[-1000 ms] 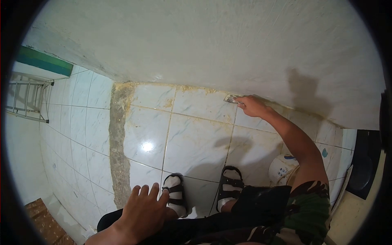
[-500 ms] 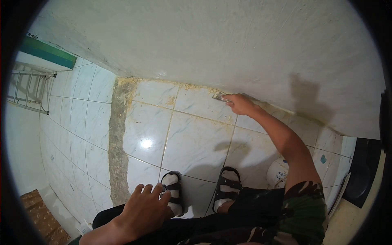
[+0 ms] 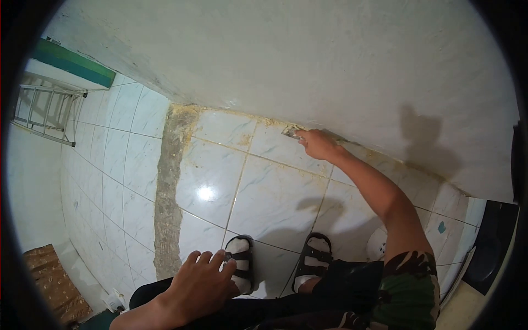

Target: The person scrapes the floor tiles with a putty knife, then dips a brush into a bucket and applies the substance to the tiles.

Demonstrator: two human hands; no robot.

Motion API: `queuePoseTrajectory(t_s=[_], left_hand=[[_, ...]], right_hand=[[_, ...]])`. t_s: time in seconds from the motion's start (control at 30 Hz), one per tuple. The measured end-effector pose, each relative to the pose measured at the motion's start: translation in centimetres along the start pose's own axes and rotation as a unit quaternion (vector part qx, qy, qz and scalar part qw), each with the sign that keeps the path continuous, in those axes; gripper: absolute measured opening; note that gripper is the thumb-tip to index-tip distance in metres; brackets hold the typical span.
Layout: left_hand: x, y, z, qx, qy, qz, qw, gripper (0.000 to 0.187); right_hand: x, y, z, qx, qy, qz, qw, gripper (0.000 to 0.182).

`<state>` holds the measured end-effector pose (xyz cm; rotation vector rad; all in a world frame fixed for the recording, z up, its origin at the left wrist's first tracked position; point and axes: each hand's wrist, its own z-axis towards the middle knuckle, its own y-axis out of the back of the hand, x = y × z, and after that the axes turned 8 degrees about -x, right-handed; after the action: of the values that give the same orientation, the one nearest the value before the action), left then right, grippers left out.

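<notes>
From the head cam, the right hand (image 3: 318, 144) is gripping a small scraper (image 3: 291, 131) at the wall-floor joint — yellowish residue (image 3: 242, 138) looks mostly left to do — while the left hand (image 3: 201, 286) is resting open-fingered on the knee, gripping nothing.

right hand (image 3: 318, 144) and scraper (image 3: 291, 131) further left (along the wall base)

White marbled floor tiles (image 3: 275, 203), grey cement strip (image 3: 168, 209), black sandals (image 3: 313, 258), camouflage sleeve (image 3: 410, 286)
</notes>
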<state>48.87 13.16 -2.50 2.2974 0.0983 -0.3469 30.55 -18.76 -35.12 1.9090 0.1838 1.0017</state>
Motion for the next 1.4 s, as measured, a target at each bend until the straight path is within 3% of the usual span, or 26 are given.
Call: queuePoseTrajectory(t_s=[0.17, 0.57, 0.8, 0.93, 1.4], left_hand=[[0.8, -0.2, -1.1, -0.005, 0.036, -0.008, 0.999, 0.045], [0.8, -1.0, -0.1, -0.010, -0.009, 0.008, 1.000, 0.049], [0.0, -0.8, 0.5, -0.025, -0.007, -0.014, 1.000, 0.048], [0.8, -0.3, -0.5, -0.042, 0.010, -0.029, 0.999, 0.047], [2.5, -0.8, -1.5, 0.005, 0.060, -0.035, 0.998, 0.046]], right_hand=[[-0.7, 1.5, -0.8, 0.030, 0.002, -0.008, 1.000, 0.033], [0.0, 0.2, -0.9, 0.027, 0.018, -0.017, 0.999, 0.038], [4.6, -2.1, 5.1, 0.031, 0.029, -0.003, 0.999, 0.039], [3.7, -1.0, 4.7, 0.038, 0.051, 0.006, 0.998, 0.039], [5.5, -2.9, 6.9, 0.010, 0.064, 0.018, 0.998, 0.037]])
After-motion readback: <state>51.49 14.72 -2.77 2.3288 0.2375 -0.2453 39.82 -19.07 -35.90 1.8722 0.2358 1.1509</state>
